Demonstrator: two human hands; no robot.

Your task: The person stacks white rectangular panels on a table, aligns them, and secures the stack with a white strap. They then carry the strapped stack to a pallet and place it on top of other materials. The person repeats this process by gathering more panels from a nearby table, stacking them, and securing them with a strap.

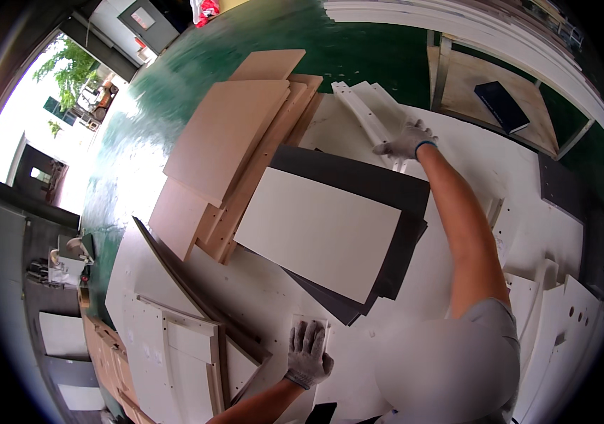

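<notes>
My right hand (406,141), in a grey work glove, reaches far forward and lies on a narrow white slat with drilled holes (362,113), fingers curled over it. My left hand (308,353), also gloved, presses flat on a small white rectangular piece (312,321) lying on a big white board (259,290) near me. Between both hands lies a cream panel (320,230) on top of dark grey sheets (358,180).
A stack of tan wooden boards (228,141) lies to the left. White panels with battens (175,346) lean at lower left. More white drilled parts (563,311) sit at right. A dark flat book-like thing (501,104) rests on a wooden frame. The floor (358,49) is green.
</notes>
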